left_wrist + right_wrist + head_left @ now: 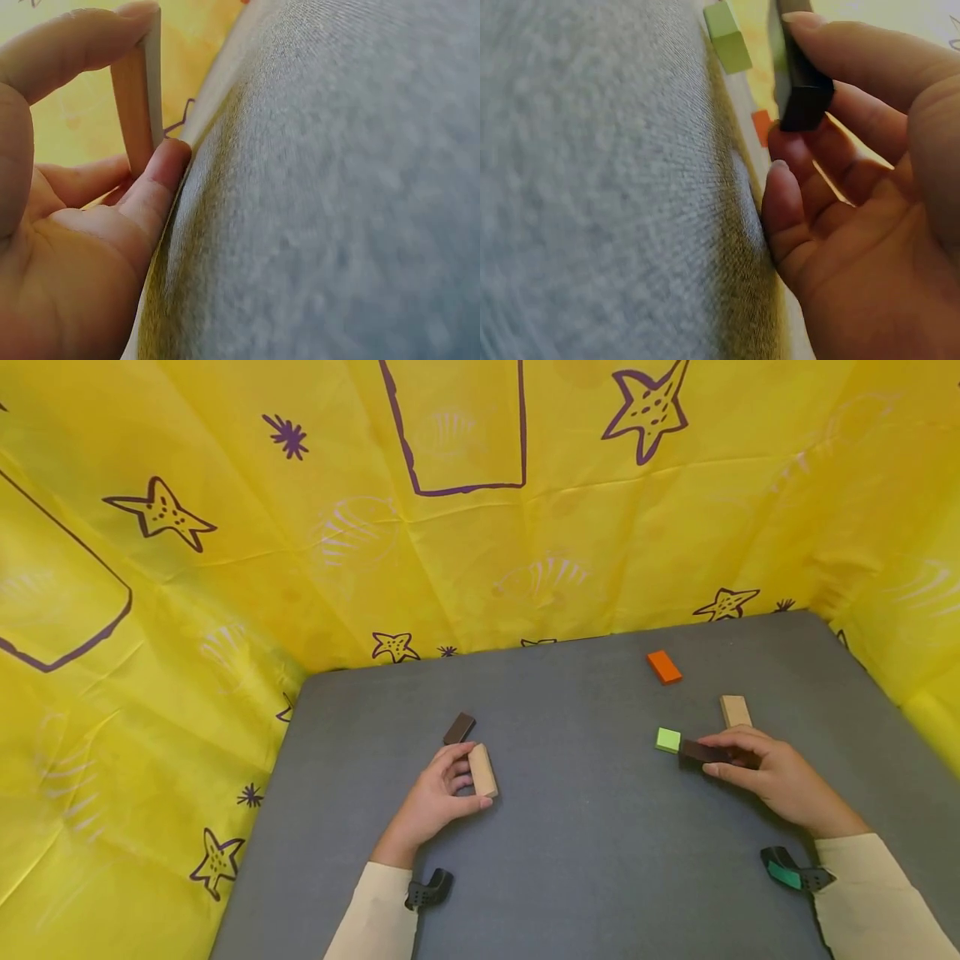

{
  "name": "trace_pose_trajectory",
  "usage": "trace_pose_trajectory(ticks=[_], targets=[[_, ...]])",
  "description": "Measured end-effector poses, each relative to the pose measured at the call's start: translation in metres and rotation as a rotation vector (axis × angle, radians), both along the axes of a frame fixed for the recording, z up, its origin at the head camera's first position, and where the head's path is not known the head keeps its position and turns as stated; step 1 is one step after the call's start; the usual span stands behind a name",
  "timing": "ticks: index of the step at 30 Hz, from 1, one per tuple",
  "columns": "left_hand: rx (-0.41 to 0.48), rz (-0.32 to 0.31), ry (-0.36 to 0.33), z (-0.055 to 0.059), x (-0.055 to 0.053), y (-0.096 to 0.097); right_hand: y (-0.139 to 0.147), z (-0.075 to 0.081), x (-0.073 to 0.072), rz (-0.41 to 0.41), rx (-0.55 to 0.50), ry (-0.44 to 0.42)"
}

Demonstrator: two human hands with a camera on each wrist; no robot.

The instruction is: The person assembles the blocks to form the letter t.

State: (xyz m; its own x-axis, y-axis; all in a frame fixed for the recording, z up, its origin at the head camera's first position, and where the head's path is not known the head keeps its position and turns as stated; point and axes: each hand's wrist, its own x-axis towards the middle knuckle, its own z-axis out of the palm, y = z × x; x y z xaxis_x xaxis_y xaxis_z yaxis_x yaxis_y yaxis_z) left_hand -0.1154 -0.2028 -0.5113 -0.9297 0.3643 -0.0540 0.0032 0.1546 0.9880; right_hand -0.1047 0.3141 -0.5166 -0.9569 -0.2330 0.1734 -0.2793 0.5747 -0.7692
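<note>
Between thumb and fingers, my left hand [444, 789] holds a light wooden block [483, 771]; the left wrist view shows the same wooden block [135, 105] pinched on edge close over the grey surface. Just beyond that hand lies a brown block [459, 728]. On the right side, my right hand [772, 770] pinches a dark brown block [705, 753], its far end right beside a light green block [667, 740]. In the right wrist view the dark block [806, 97] sits between thumb and fingertips, with the green block [729, 41] past it.
An orange block [663, 667] lies toward the back right of the grey table [570, 860]. Another light wooden block [736, 711] rests just behind my right hand. Yellow cloth [465, 568] printed with starfish hangs along the back and sides.
</note>
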Motion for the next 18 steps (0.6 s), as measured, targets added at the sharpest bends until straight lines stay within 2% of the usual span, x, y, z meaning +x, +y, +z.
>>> trace_pose_trajectory(ticks=[4,8,18], targets=[[0.012,0.009,-0.007,0.000,-0.004,0.005,-0.003,0.004,-0.002,-0.030,0.006,0.003],[-0.018,0.005,0.001,-0.001,-0.008,0.011,-0.009,0.009,-0.004,-0.033,-0.014,0.015],[-0.058,-0.039,0.051,0.004,-0.017,0.031,-0.034,0.019,-0.015,0.076,-0.045,0.112]])
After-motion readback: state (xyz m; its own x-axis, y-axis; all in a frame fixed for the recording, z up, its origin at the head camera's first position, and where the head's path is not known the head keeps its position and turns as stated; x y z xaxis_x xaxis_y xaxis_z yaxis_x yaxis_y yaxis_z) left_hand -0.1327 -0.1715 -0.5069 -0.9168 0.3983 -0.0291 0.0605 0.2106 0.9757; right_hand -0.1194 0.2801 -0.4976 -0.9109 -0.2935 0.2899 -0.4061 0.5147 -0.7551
